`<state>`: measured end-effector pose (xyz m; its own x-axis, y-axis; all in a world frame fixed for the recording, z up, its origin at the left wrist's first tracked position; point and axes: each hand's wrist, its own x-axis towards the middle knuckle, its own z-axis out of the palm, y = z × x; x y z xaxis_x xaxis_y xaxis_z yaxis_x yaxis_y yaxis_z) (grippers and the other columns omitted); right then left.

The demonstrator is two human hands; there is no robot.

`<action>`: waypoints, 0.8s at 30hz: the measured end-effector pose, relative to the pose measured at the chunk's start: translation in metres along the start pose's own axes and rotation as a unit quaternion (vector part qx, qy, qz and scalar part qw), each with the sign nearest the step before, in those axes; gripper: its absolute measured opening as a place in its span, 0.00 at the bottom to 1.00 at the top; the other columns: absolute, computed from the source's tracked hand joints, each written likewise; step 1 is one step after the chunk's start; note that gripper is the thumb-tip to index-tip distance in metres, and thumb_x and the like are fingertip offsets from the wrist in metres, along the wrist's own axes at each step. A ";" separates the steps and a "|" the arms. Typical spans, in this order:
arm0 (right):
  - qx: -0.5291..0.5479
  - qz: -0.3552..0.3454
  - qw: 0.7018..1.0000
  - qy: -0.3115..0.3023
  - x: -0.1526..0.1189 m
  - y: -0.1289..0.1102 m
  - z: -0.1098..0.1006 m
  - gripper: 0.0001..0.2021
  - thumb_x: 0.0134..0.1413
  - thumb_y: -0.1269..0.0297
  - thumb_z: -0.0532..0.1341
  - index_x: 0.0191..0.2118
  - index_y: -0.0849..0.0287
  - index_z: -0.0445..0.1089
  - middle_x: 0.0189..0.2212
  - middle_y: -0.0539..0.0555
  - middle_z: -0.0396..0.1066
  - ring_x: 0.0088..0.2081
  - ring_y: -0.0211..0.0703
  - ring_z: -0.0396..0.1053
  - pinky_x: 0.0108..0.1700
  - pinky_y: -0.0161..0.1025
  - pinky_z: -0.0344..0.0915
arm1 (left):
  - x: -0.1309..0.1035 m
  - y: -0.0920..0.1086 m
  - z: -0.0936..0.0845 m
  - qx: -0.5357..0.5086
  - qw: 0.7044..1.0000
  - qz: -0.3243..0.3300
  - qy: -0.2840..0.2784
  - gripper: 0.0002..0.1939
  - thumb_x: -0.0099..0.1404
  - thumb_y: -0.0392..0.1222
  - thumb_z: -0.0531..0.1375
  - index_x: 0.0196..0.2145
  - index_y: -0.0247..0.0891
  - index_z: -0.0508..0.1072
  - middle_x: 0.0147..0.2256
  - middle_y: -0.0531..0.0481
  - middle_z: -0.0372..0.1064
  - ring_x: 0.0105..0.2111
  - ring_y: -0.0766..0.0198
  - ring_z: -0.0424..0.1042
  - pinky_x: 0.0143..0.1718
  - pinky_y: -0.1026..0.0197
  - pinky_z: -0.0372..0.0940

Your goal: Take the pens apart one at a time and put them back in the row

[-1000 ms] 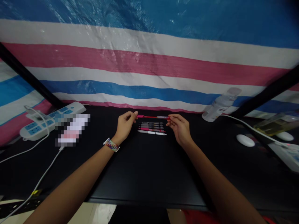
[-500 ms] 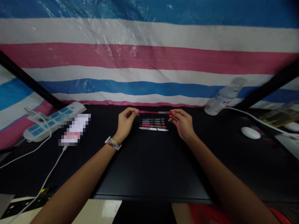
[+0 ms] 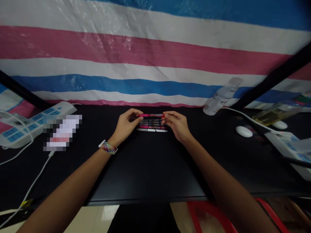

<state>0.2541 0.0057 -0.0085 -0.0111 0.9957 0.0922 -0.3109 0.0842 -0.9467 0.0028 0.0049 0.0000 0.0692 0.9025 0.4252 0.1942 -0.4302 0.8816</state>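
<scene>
A red pen [image 3: 151, 115] lies level between my two hands above the black desk. My left hand [image 3: 126, 127] pinches its pink end between thumb and fingers. At the other end, my right hand [image 3: 176, 124] grips the red barrel with its fingertips. The pen's middle shows clear plastic, and its two parts sit close together; I cannot tell whether they are fully joined. Just below it, several dark pens [image 3: 151, 122] lie side by side in a row, partly hidden by my fingers. Nearest me in that row is a white pen [image 3: 152, 130].
On the left are a power strip [image 3: 65, 109] and a blurred-out phone [image 3: 63, 132] on a white cable. A clear bottle [image 3: 218, 98] leans at the back right, near a white mouse [image 3: 244, 131] and a bottle of yellowish liquid [image 3: 272, 115]. Striped sheeting [image 3: 145, 58] hangs behind.
My hands have come closer together, and the pen's two parts have closed over the thin refill that showed between them. The camera view has turned slightly to the right.
</scene>
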 end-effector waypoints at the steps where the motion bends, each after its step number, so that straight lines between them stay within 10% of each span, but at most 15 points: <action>1: 0.001 0.004 1.000 -0.001 0.000 0.001 0.000 0.13 0.50 0.55 0.79 0.39 0.55 0.84 0.32 0.53 0.80 0.33 0.43 0.77 0.45 0.48 0.77 | 0.000 0.000 0.001 -0.015 1.000 -0.005 -0.002 0.11 0.69 0.47 0.71 0.46 0.41 0.82 0.39 0.48 0.81 0.39 0.61 0.78 0.44 0.58 0.70; 24: 0.012 -0.004 1.000 -0.005 0.002 0.005 0.005 0.16 0.47 0.53 0.81 0.39 0.55 0.85 0.31 0.53 0.81 0.33 0.43 0.79 0.43 0.46 0.77 | 0.003 -0.004 -0.008 0.012 1.000 -0.002 -0.014 0.11 0.77 0.47 0.62 0.50 0.42 0.82 0.37 0.48 0.81 0.40 0.57 0.81 0.49 0.51 0.73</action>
<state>0.2475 0.0074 -0.0114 -0.0179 0.9945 0.1032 -0.3343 0.0913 -0.9380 -0.0058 0.0085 -0.0003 0.0952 0.9046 0.4156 0.2178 -0.4263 0.8780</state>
